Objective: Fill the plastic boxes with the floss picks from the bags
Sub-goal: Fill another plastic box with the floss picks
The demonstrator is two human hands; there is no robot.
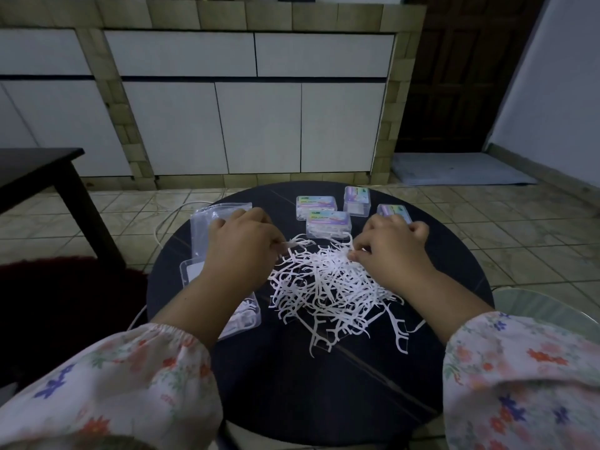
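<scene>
Fingers of both hands pinch floss picks at the far edge of the loose pile [328, 287] on the round dark table [324, 384]. Left hand [242, 246] holds a few picks pointing right; right hand [393, 246] pinches one at the pile's upper right. Open plastic box [240, 315] lies under the left forearm, nearer the left hand, so that hand looks best placed to drop its picks in.

Two bare hands — the left hand [242, 245] and right hand [394, 248] — emerge from loose white sleeves [136, 384] printed with small orange, pink and purple flowers — cuffs gathered with elastic at the forearm.
</scene>
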